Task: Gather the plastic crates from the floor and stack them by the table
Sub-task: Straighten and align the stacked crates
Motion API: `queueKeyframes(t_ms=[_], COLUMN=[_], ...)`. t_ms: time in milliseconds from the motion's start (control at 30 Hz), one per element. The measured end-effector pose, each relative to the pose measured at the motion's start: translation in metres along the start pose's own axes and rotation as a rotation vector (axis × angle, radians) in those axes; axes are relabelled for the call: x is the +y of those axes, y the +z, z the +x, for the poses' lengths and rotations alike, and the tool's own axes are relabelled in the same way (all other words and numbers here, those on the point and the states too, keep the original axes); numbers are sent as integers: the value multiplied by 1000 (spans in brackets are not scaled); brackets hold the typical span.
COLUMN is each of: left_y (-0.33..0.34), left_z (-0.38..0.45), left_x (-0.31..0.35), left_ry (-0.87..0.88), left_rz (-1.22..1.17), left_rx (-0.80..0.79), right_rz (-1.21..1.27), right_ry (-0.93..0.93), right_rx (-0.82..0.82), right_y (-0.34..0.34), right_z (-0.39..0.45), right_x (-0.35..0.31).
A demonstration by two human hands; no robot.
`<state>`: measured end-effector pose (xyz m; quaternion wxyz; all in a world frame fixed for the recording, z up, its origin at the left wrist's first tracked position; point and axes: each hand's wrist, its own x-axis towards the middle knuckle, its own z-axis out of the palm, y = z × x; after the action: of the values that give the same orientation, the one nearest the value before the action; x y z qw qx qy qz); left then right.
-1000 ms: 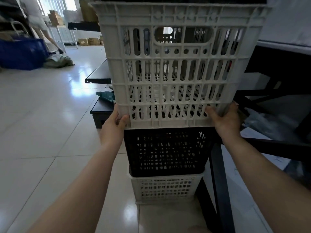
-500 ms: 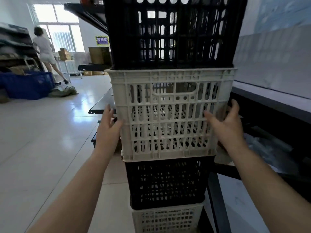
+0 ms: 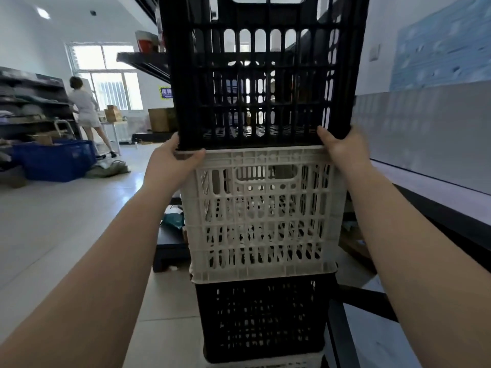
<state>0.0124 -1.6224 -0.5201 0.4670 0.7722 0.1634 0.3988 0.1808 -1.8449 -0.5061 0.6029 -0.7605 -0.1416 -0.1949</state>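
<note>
A tall stack of slotted plastic crates rises in front of me beside the table (image 3: 435, 205). At the top sits a black crate (image 3: 263, 75), under it a white crate (image 3: 263, 216), then another black crate (image 3: 263, 314), with a white rim (image 3: 265, 363) just showing at the bottom edge. My left hand (image 3: 170, 160) grips the top black crate's lower left corner, where it meets the white crate's rim. On the opposite side my right hand (image 3: 342, 147) holds the lower right corner of the same crate.
A person (image 3: 85, 110) stands at dark shelves (image 3: 32, 107) far left, near a blue bin (image 3: 55, 160). A low black bench (image 3: 170, 243) with a teal item sits behind the stack. Black table legs (image 3: 337, 328) run close on the right. Tiled floor spreads to the left.
The view has tilted upward. Both hands moved up from the sides of the white crate to the bottom corners of the black crate on top.
</note>
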Motion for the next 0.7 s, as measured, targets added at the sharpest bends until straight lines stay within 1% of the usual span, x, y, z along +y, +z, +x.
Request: queueKeyframes(t_ms=[133,233,400,500,600,700], left_y=[5,4,-2,-8,-17,-25], left_z=[-7,-7,-1,4,-1,4], left_x=[7,9,3,3,11,16], left_ry=[58,65,65,26,-17,-140], left_rz=[60,95,139,148,144,92], left_rx=[46,72,61,29,-28,-102], right_rz=[51,50,12,31,-33,-101], right_ry=[-9,-16,-77,-49,12,76], right_rx=[30,57,133,165,173,180], right_y=[-2,-1,6,7,5,5], right_z=[3,4,1,-7,-15,-21], right_x=[4,5,3,-6,-15,-29])
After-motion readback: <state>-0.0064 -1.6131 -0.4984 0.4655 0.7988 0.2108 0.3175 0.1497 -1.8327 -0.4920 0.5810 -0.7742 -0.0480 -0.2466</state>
